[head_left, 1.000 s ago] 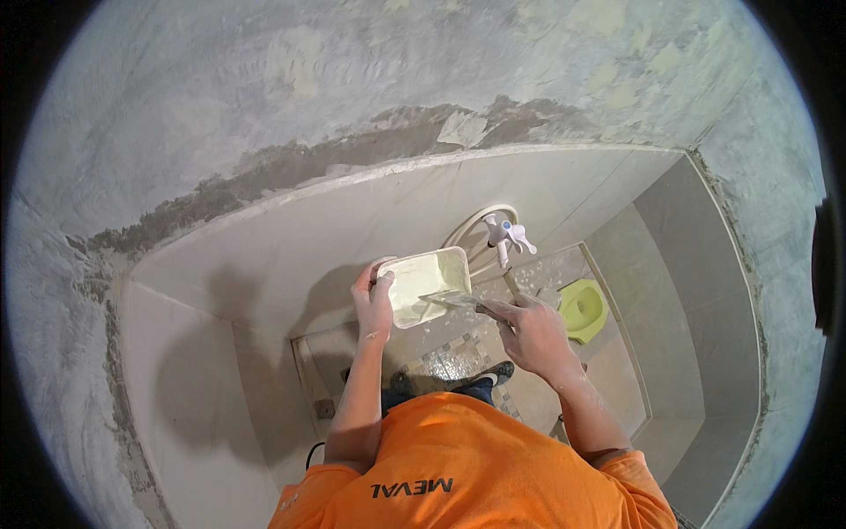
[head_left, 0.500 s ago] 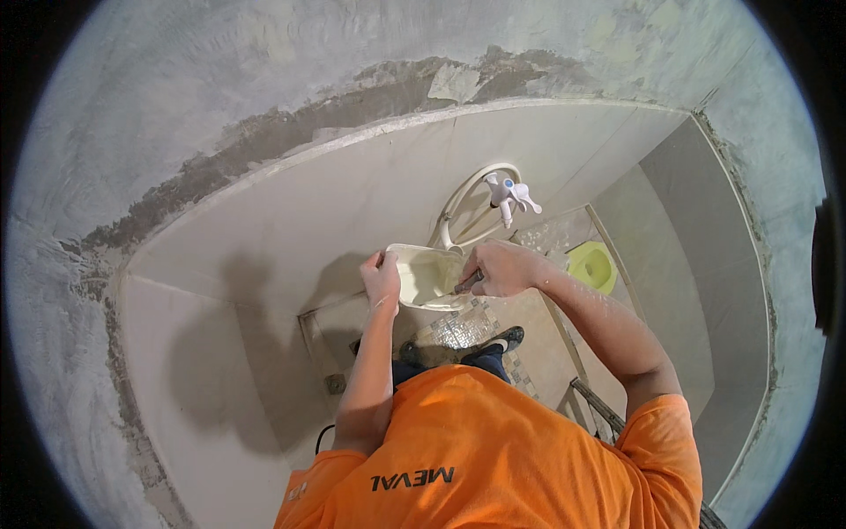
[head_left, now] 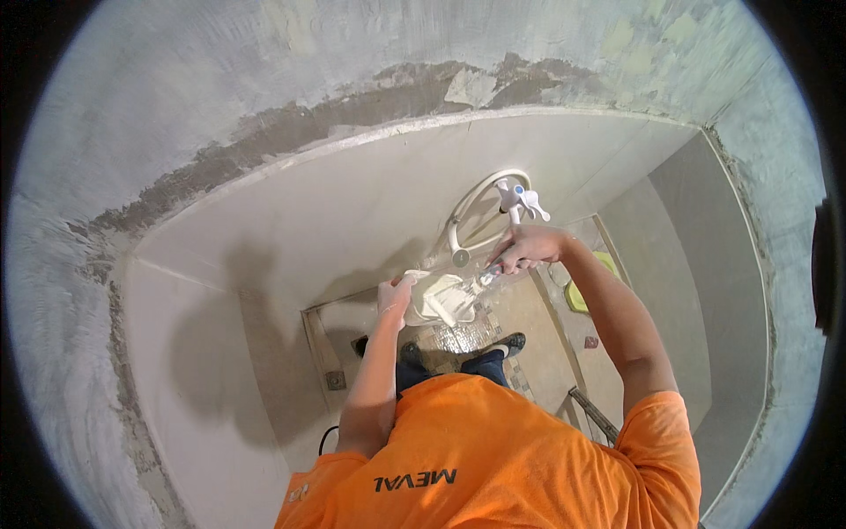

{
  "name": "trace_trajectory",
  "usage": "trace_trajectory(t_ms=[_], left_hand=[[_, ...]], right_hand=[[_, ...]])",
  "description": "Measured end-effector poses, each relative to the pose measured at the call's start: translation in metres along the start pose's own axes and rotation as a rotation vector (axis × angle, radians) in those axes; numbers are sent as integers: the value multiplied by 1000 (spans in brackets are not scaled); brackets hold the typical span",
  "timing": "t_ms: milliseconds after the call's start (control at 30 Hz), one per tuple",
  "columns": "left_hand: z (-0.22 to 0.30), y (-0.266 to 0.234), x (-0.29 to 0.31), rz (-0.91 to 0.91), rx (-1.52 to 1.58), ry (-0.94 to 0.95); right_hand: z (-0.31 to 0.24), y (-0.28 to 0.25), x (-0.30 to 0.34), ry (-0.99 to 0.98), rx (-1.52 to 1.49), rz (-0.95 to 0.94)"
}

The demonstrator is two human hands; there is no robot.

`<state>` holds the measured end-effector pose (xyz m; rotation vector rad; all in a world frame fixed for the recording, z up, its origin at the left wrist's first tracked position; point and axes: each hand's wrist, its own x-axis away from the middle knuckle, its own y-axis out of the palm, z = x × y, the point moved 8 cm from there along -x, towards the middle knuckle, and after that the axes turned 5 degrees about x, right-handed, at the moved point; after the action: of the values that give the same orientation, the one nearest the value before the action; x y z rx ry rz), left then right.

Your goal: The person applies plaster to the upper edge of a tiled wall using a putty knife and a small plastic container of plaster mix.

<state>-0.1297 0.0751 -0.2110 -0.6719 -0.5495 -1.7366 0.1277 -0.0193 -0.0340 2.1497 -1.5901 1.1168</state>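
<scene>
My left hand (head_left: 394,300) is closed on the left rim of a cream-white plastic tub (head_left: 421,284), held in front of my body. In my right hand (head_left: 532,245) is the handle of a putty knife (head_left: 483,280), which slants down and left over the tub. Whitish paste (head_left: 451,301) sits at the blade's end; how much of it lies in the tub behind is hard to tell. My fingers and forearms are dusted with white.
A white tap (head_left: 520,201) with a looped hose (head_left: 460,212) is on the wall ahead. Rough grey plaster (head_left: 308,123) runs above the smooth wall panels. To the right are a yellow-green plastic thing (head_left: 578,298), partly hidden by my arm, and a dark bar (head_left: 594,413).
The putty knife has come up out of the tub, carrying paste. My right hand has moved right and slightly up. The tub has tilted, and my left hand has shifted a little right and down.
</scene>
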Motion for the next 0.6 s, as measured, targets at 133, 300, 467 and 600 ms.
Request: trace_trajectory(t_ms=[133,300,467,600], left_hand=[[25,4,18,-11,79,10],[45,18,19,-259,428,17],[94,37,39,-459,587,124],[134,48,67,-523,564,208]], right_hand=[[31,-27,24,-137,-485,73],[31,-8,49,-533,-1039,149],[-1,15,84,-744,-1092,153],[-31,-5,113,-833,-1111,299]])
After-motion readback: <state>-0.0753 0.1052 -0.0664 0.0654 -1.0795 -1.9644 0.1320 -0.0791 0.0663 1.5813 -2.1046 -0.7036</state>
